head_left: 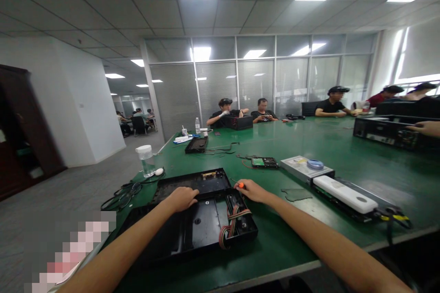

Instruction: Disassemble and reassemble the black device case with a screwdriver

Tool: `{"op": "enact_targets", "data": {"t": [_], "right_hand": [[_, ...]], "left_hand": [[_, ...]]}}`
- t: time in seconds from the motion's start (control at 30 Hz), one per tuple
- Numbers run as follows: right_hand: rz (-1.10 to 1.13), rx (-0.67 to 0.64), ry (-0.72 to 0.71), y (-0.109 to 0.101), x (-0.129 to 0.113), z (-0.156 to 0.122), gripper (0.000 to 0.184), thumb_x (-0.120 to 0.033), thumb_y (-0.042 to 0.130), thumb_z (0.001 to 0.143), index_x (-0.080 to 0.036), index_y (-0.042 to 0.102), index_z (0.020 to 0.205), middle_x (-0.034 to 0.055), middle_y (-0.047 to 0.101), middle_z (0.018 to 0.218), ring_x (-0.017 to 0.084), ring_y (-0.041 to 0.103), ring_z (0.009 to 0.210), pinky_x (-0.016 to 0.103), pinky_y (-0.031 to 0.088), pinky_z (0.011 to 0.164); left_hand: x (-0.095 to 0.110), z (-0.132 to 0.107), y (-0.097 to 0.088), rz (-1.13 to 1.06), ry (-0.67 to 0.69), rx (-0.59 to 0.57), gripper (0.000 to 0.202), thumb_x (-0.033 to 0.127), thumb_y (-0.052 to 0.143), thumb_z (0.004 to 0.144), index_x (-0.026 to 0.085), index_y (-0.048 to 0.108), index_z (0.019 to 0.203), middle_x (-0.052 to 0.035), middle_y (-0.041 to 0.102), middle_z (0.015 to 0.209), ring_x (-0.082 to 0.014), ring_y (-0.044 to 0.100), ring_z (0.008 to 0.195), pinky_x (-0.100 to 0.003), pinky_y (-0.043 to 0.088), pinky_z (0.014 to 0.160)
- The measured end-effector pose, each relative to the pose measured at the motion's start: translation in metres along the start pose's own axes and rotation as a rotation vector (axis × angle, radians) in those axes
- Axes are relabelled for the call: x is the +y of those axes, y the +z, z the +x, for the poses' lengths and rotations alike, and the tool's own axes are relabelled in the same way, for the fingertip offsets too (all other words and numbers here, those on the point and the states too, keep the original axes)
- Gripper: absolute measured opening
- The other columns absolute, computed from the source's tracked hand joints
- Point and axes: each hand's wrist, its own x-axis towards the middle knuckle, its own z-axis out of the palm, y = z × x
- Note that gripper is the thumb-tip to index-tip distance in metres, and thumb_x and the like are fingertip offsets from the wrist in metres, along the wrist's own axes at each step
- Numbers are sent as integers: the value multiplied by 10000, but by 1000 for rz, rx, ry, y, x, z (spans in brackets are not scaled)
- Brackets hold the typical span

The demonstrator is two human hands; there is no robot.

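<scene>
An opened black computer case (pixel 192 224) lies on the green table (pixel 309 238) in front of me, with a bundle of striped ribbon cable (pixel 231 224) at its right end. My left hand (pixel 181 198) rests knuckles-up on the case's inner panel, fingers curled under. My right hand (pixel 253 190) is closed round a small screwdriver with an orange tip on its handle (pixel 241 185), held at the case's far right corner.
A white and black drive unit (pixel 345 194), a silver optical drive (pixel 302 168) and a small circuit board (pixel 264 162) lie to the right. A plastic jar (pixel 147 160), mouse and black cables (pixel 125 191) sit left. Other people sit along the far side with black cases.
</scene>
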Motion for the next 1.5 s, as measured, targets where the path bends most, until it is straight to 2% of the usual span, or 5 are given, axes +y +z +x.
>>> {"op": "enact_targets", "data": {"t": [0.1,0.2,0.37,1.13,1.5], "right_hand": [[-14,20,-14,3,1,2,225,-260,469,813,-179,600,977,55,631,946,180,564,854,293,416,784],[-36,42,8,6,4,4,218,-254,454,820,-181,594,970,46,631,920,176,566,840,289,414,776],[-46,38,20,6,7,4,219,-259,441,827,-174,605,945,44,634,897,169,567,823,274,413,763],[-6,71,57,12,9,7,199,-239,450,815,-171,609,914,37,636,878,165,565,805,276,409,761],[-12,94,37,15,7,11,186,-185,434,800,-177,597,889,40,629,886,167,556,822,285,410,776]], "left_hand": [[10,-1,-7,17,75,92,471,248,554,782,185,396,1220,-116,546,1040,-232,556,884,-324,433,734],[21,0,-9,37,294,221,372,196,558,777,243,477,1137,-87,453,1172,-217,482,996,-317,390,812],[35,1,-2,129,436,253,195,123,458,829,153,539,1003,-78,537,886,-189,485,842,-301,389,706],[36,31,-3,229,481,284,116,137,441,852,129,555,832,-80,534,773,-196,454,766,-306,331,627],[50,30,5,104,249,265,108,109,459,830,129,541,762,-91,518,834,-200,468,792,-305,360,636]]}}
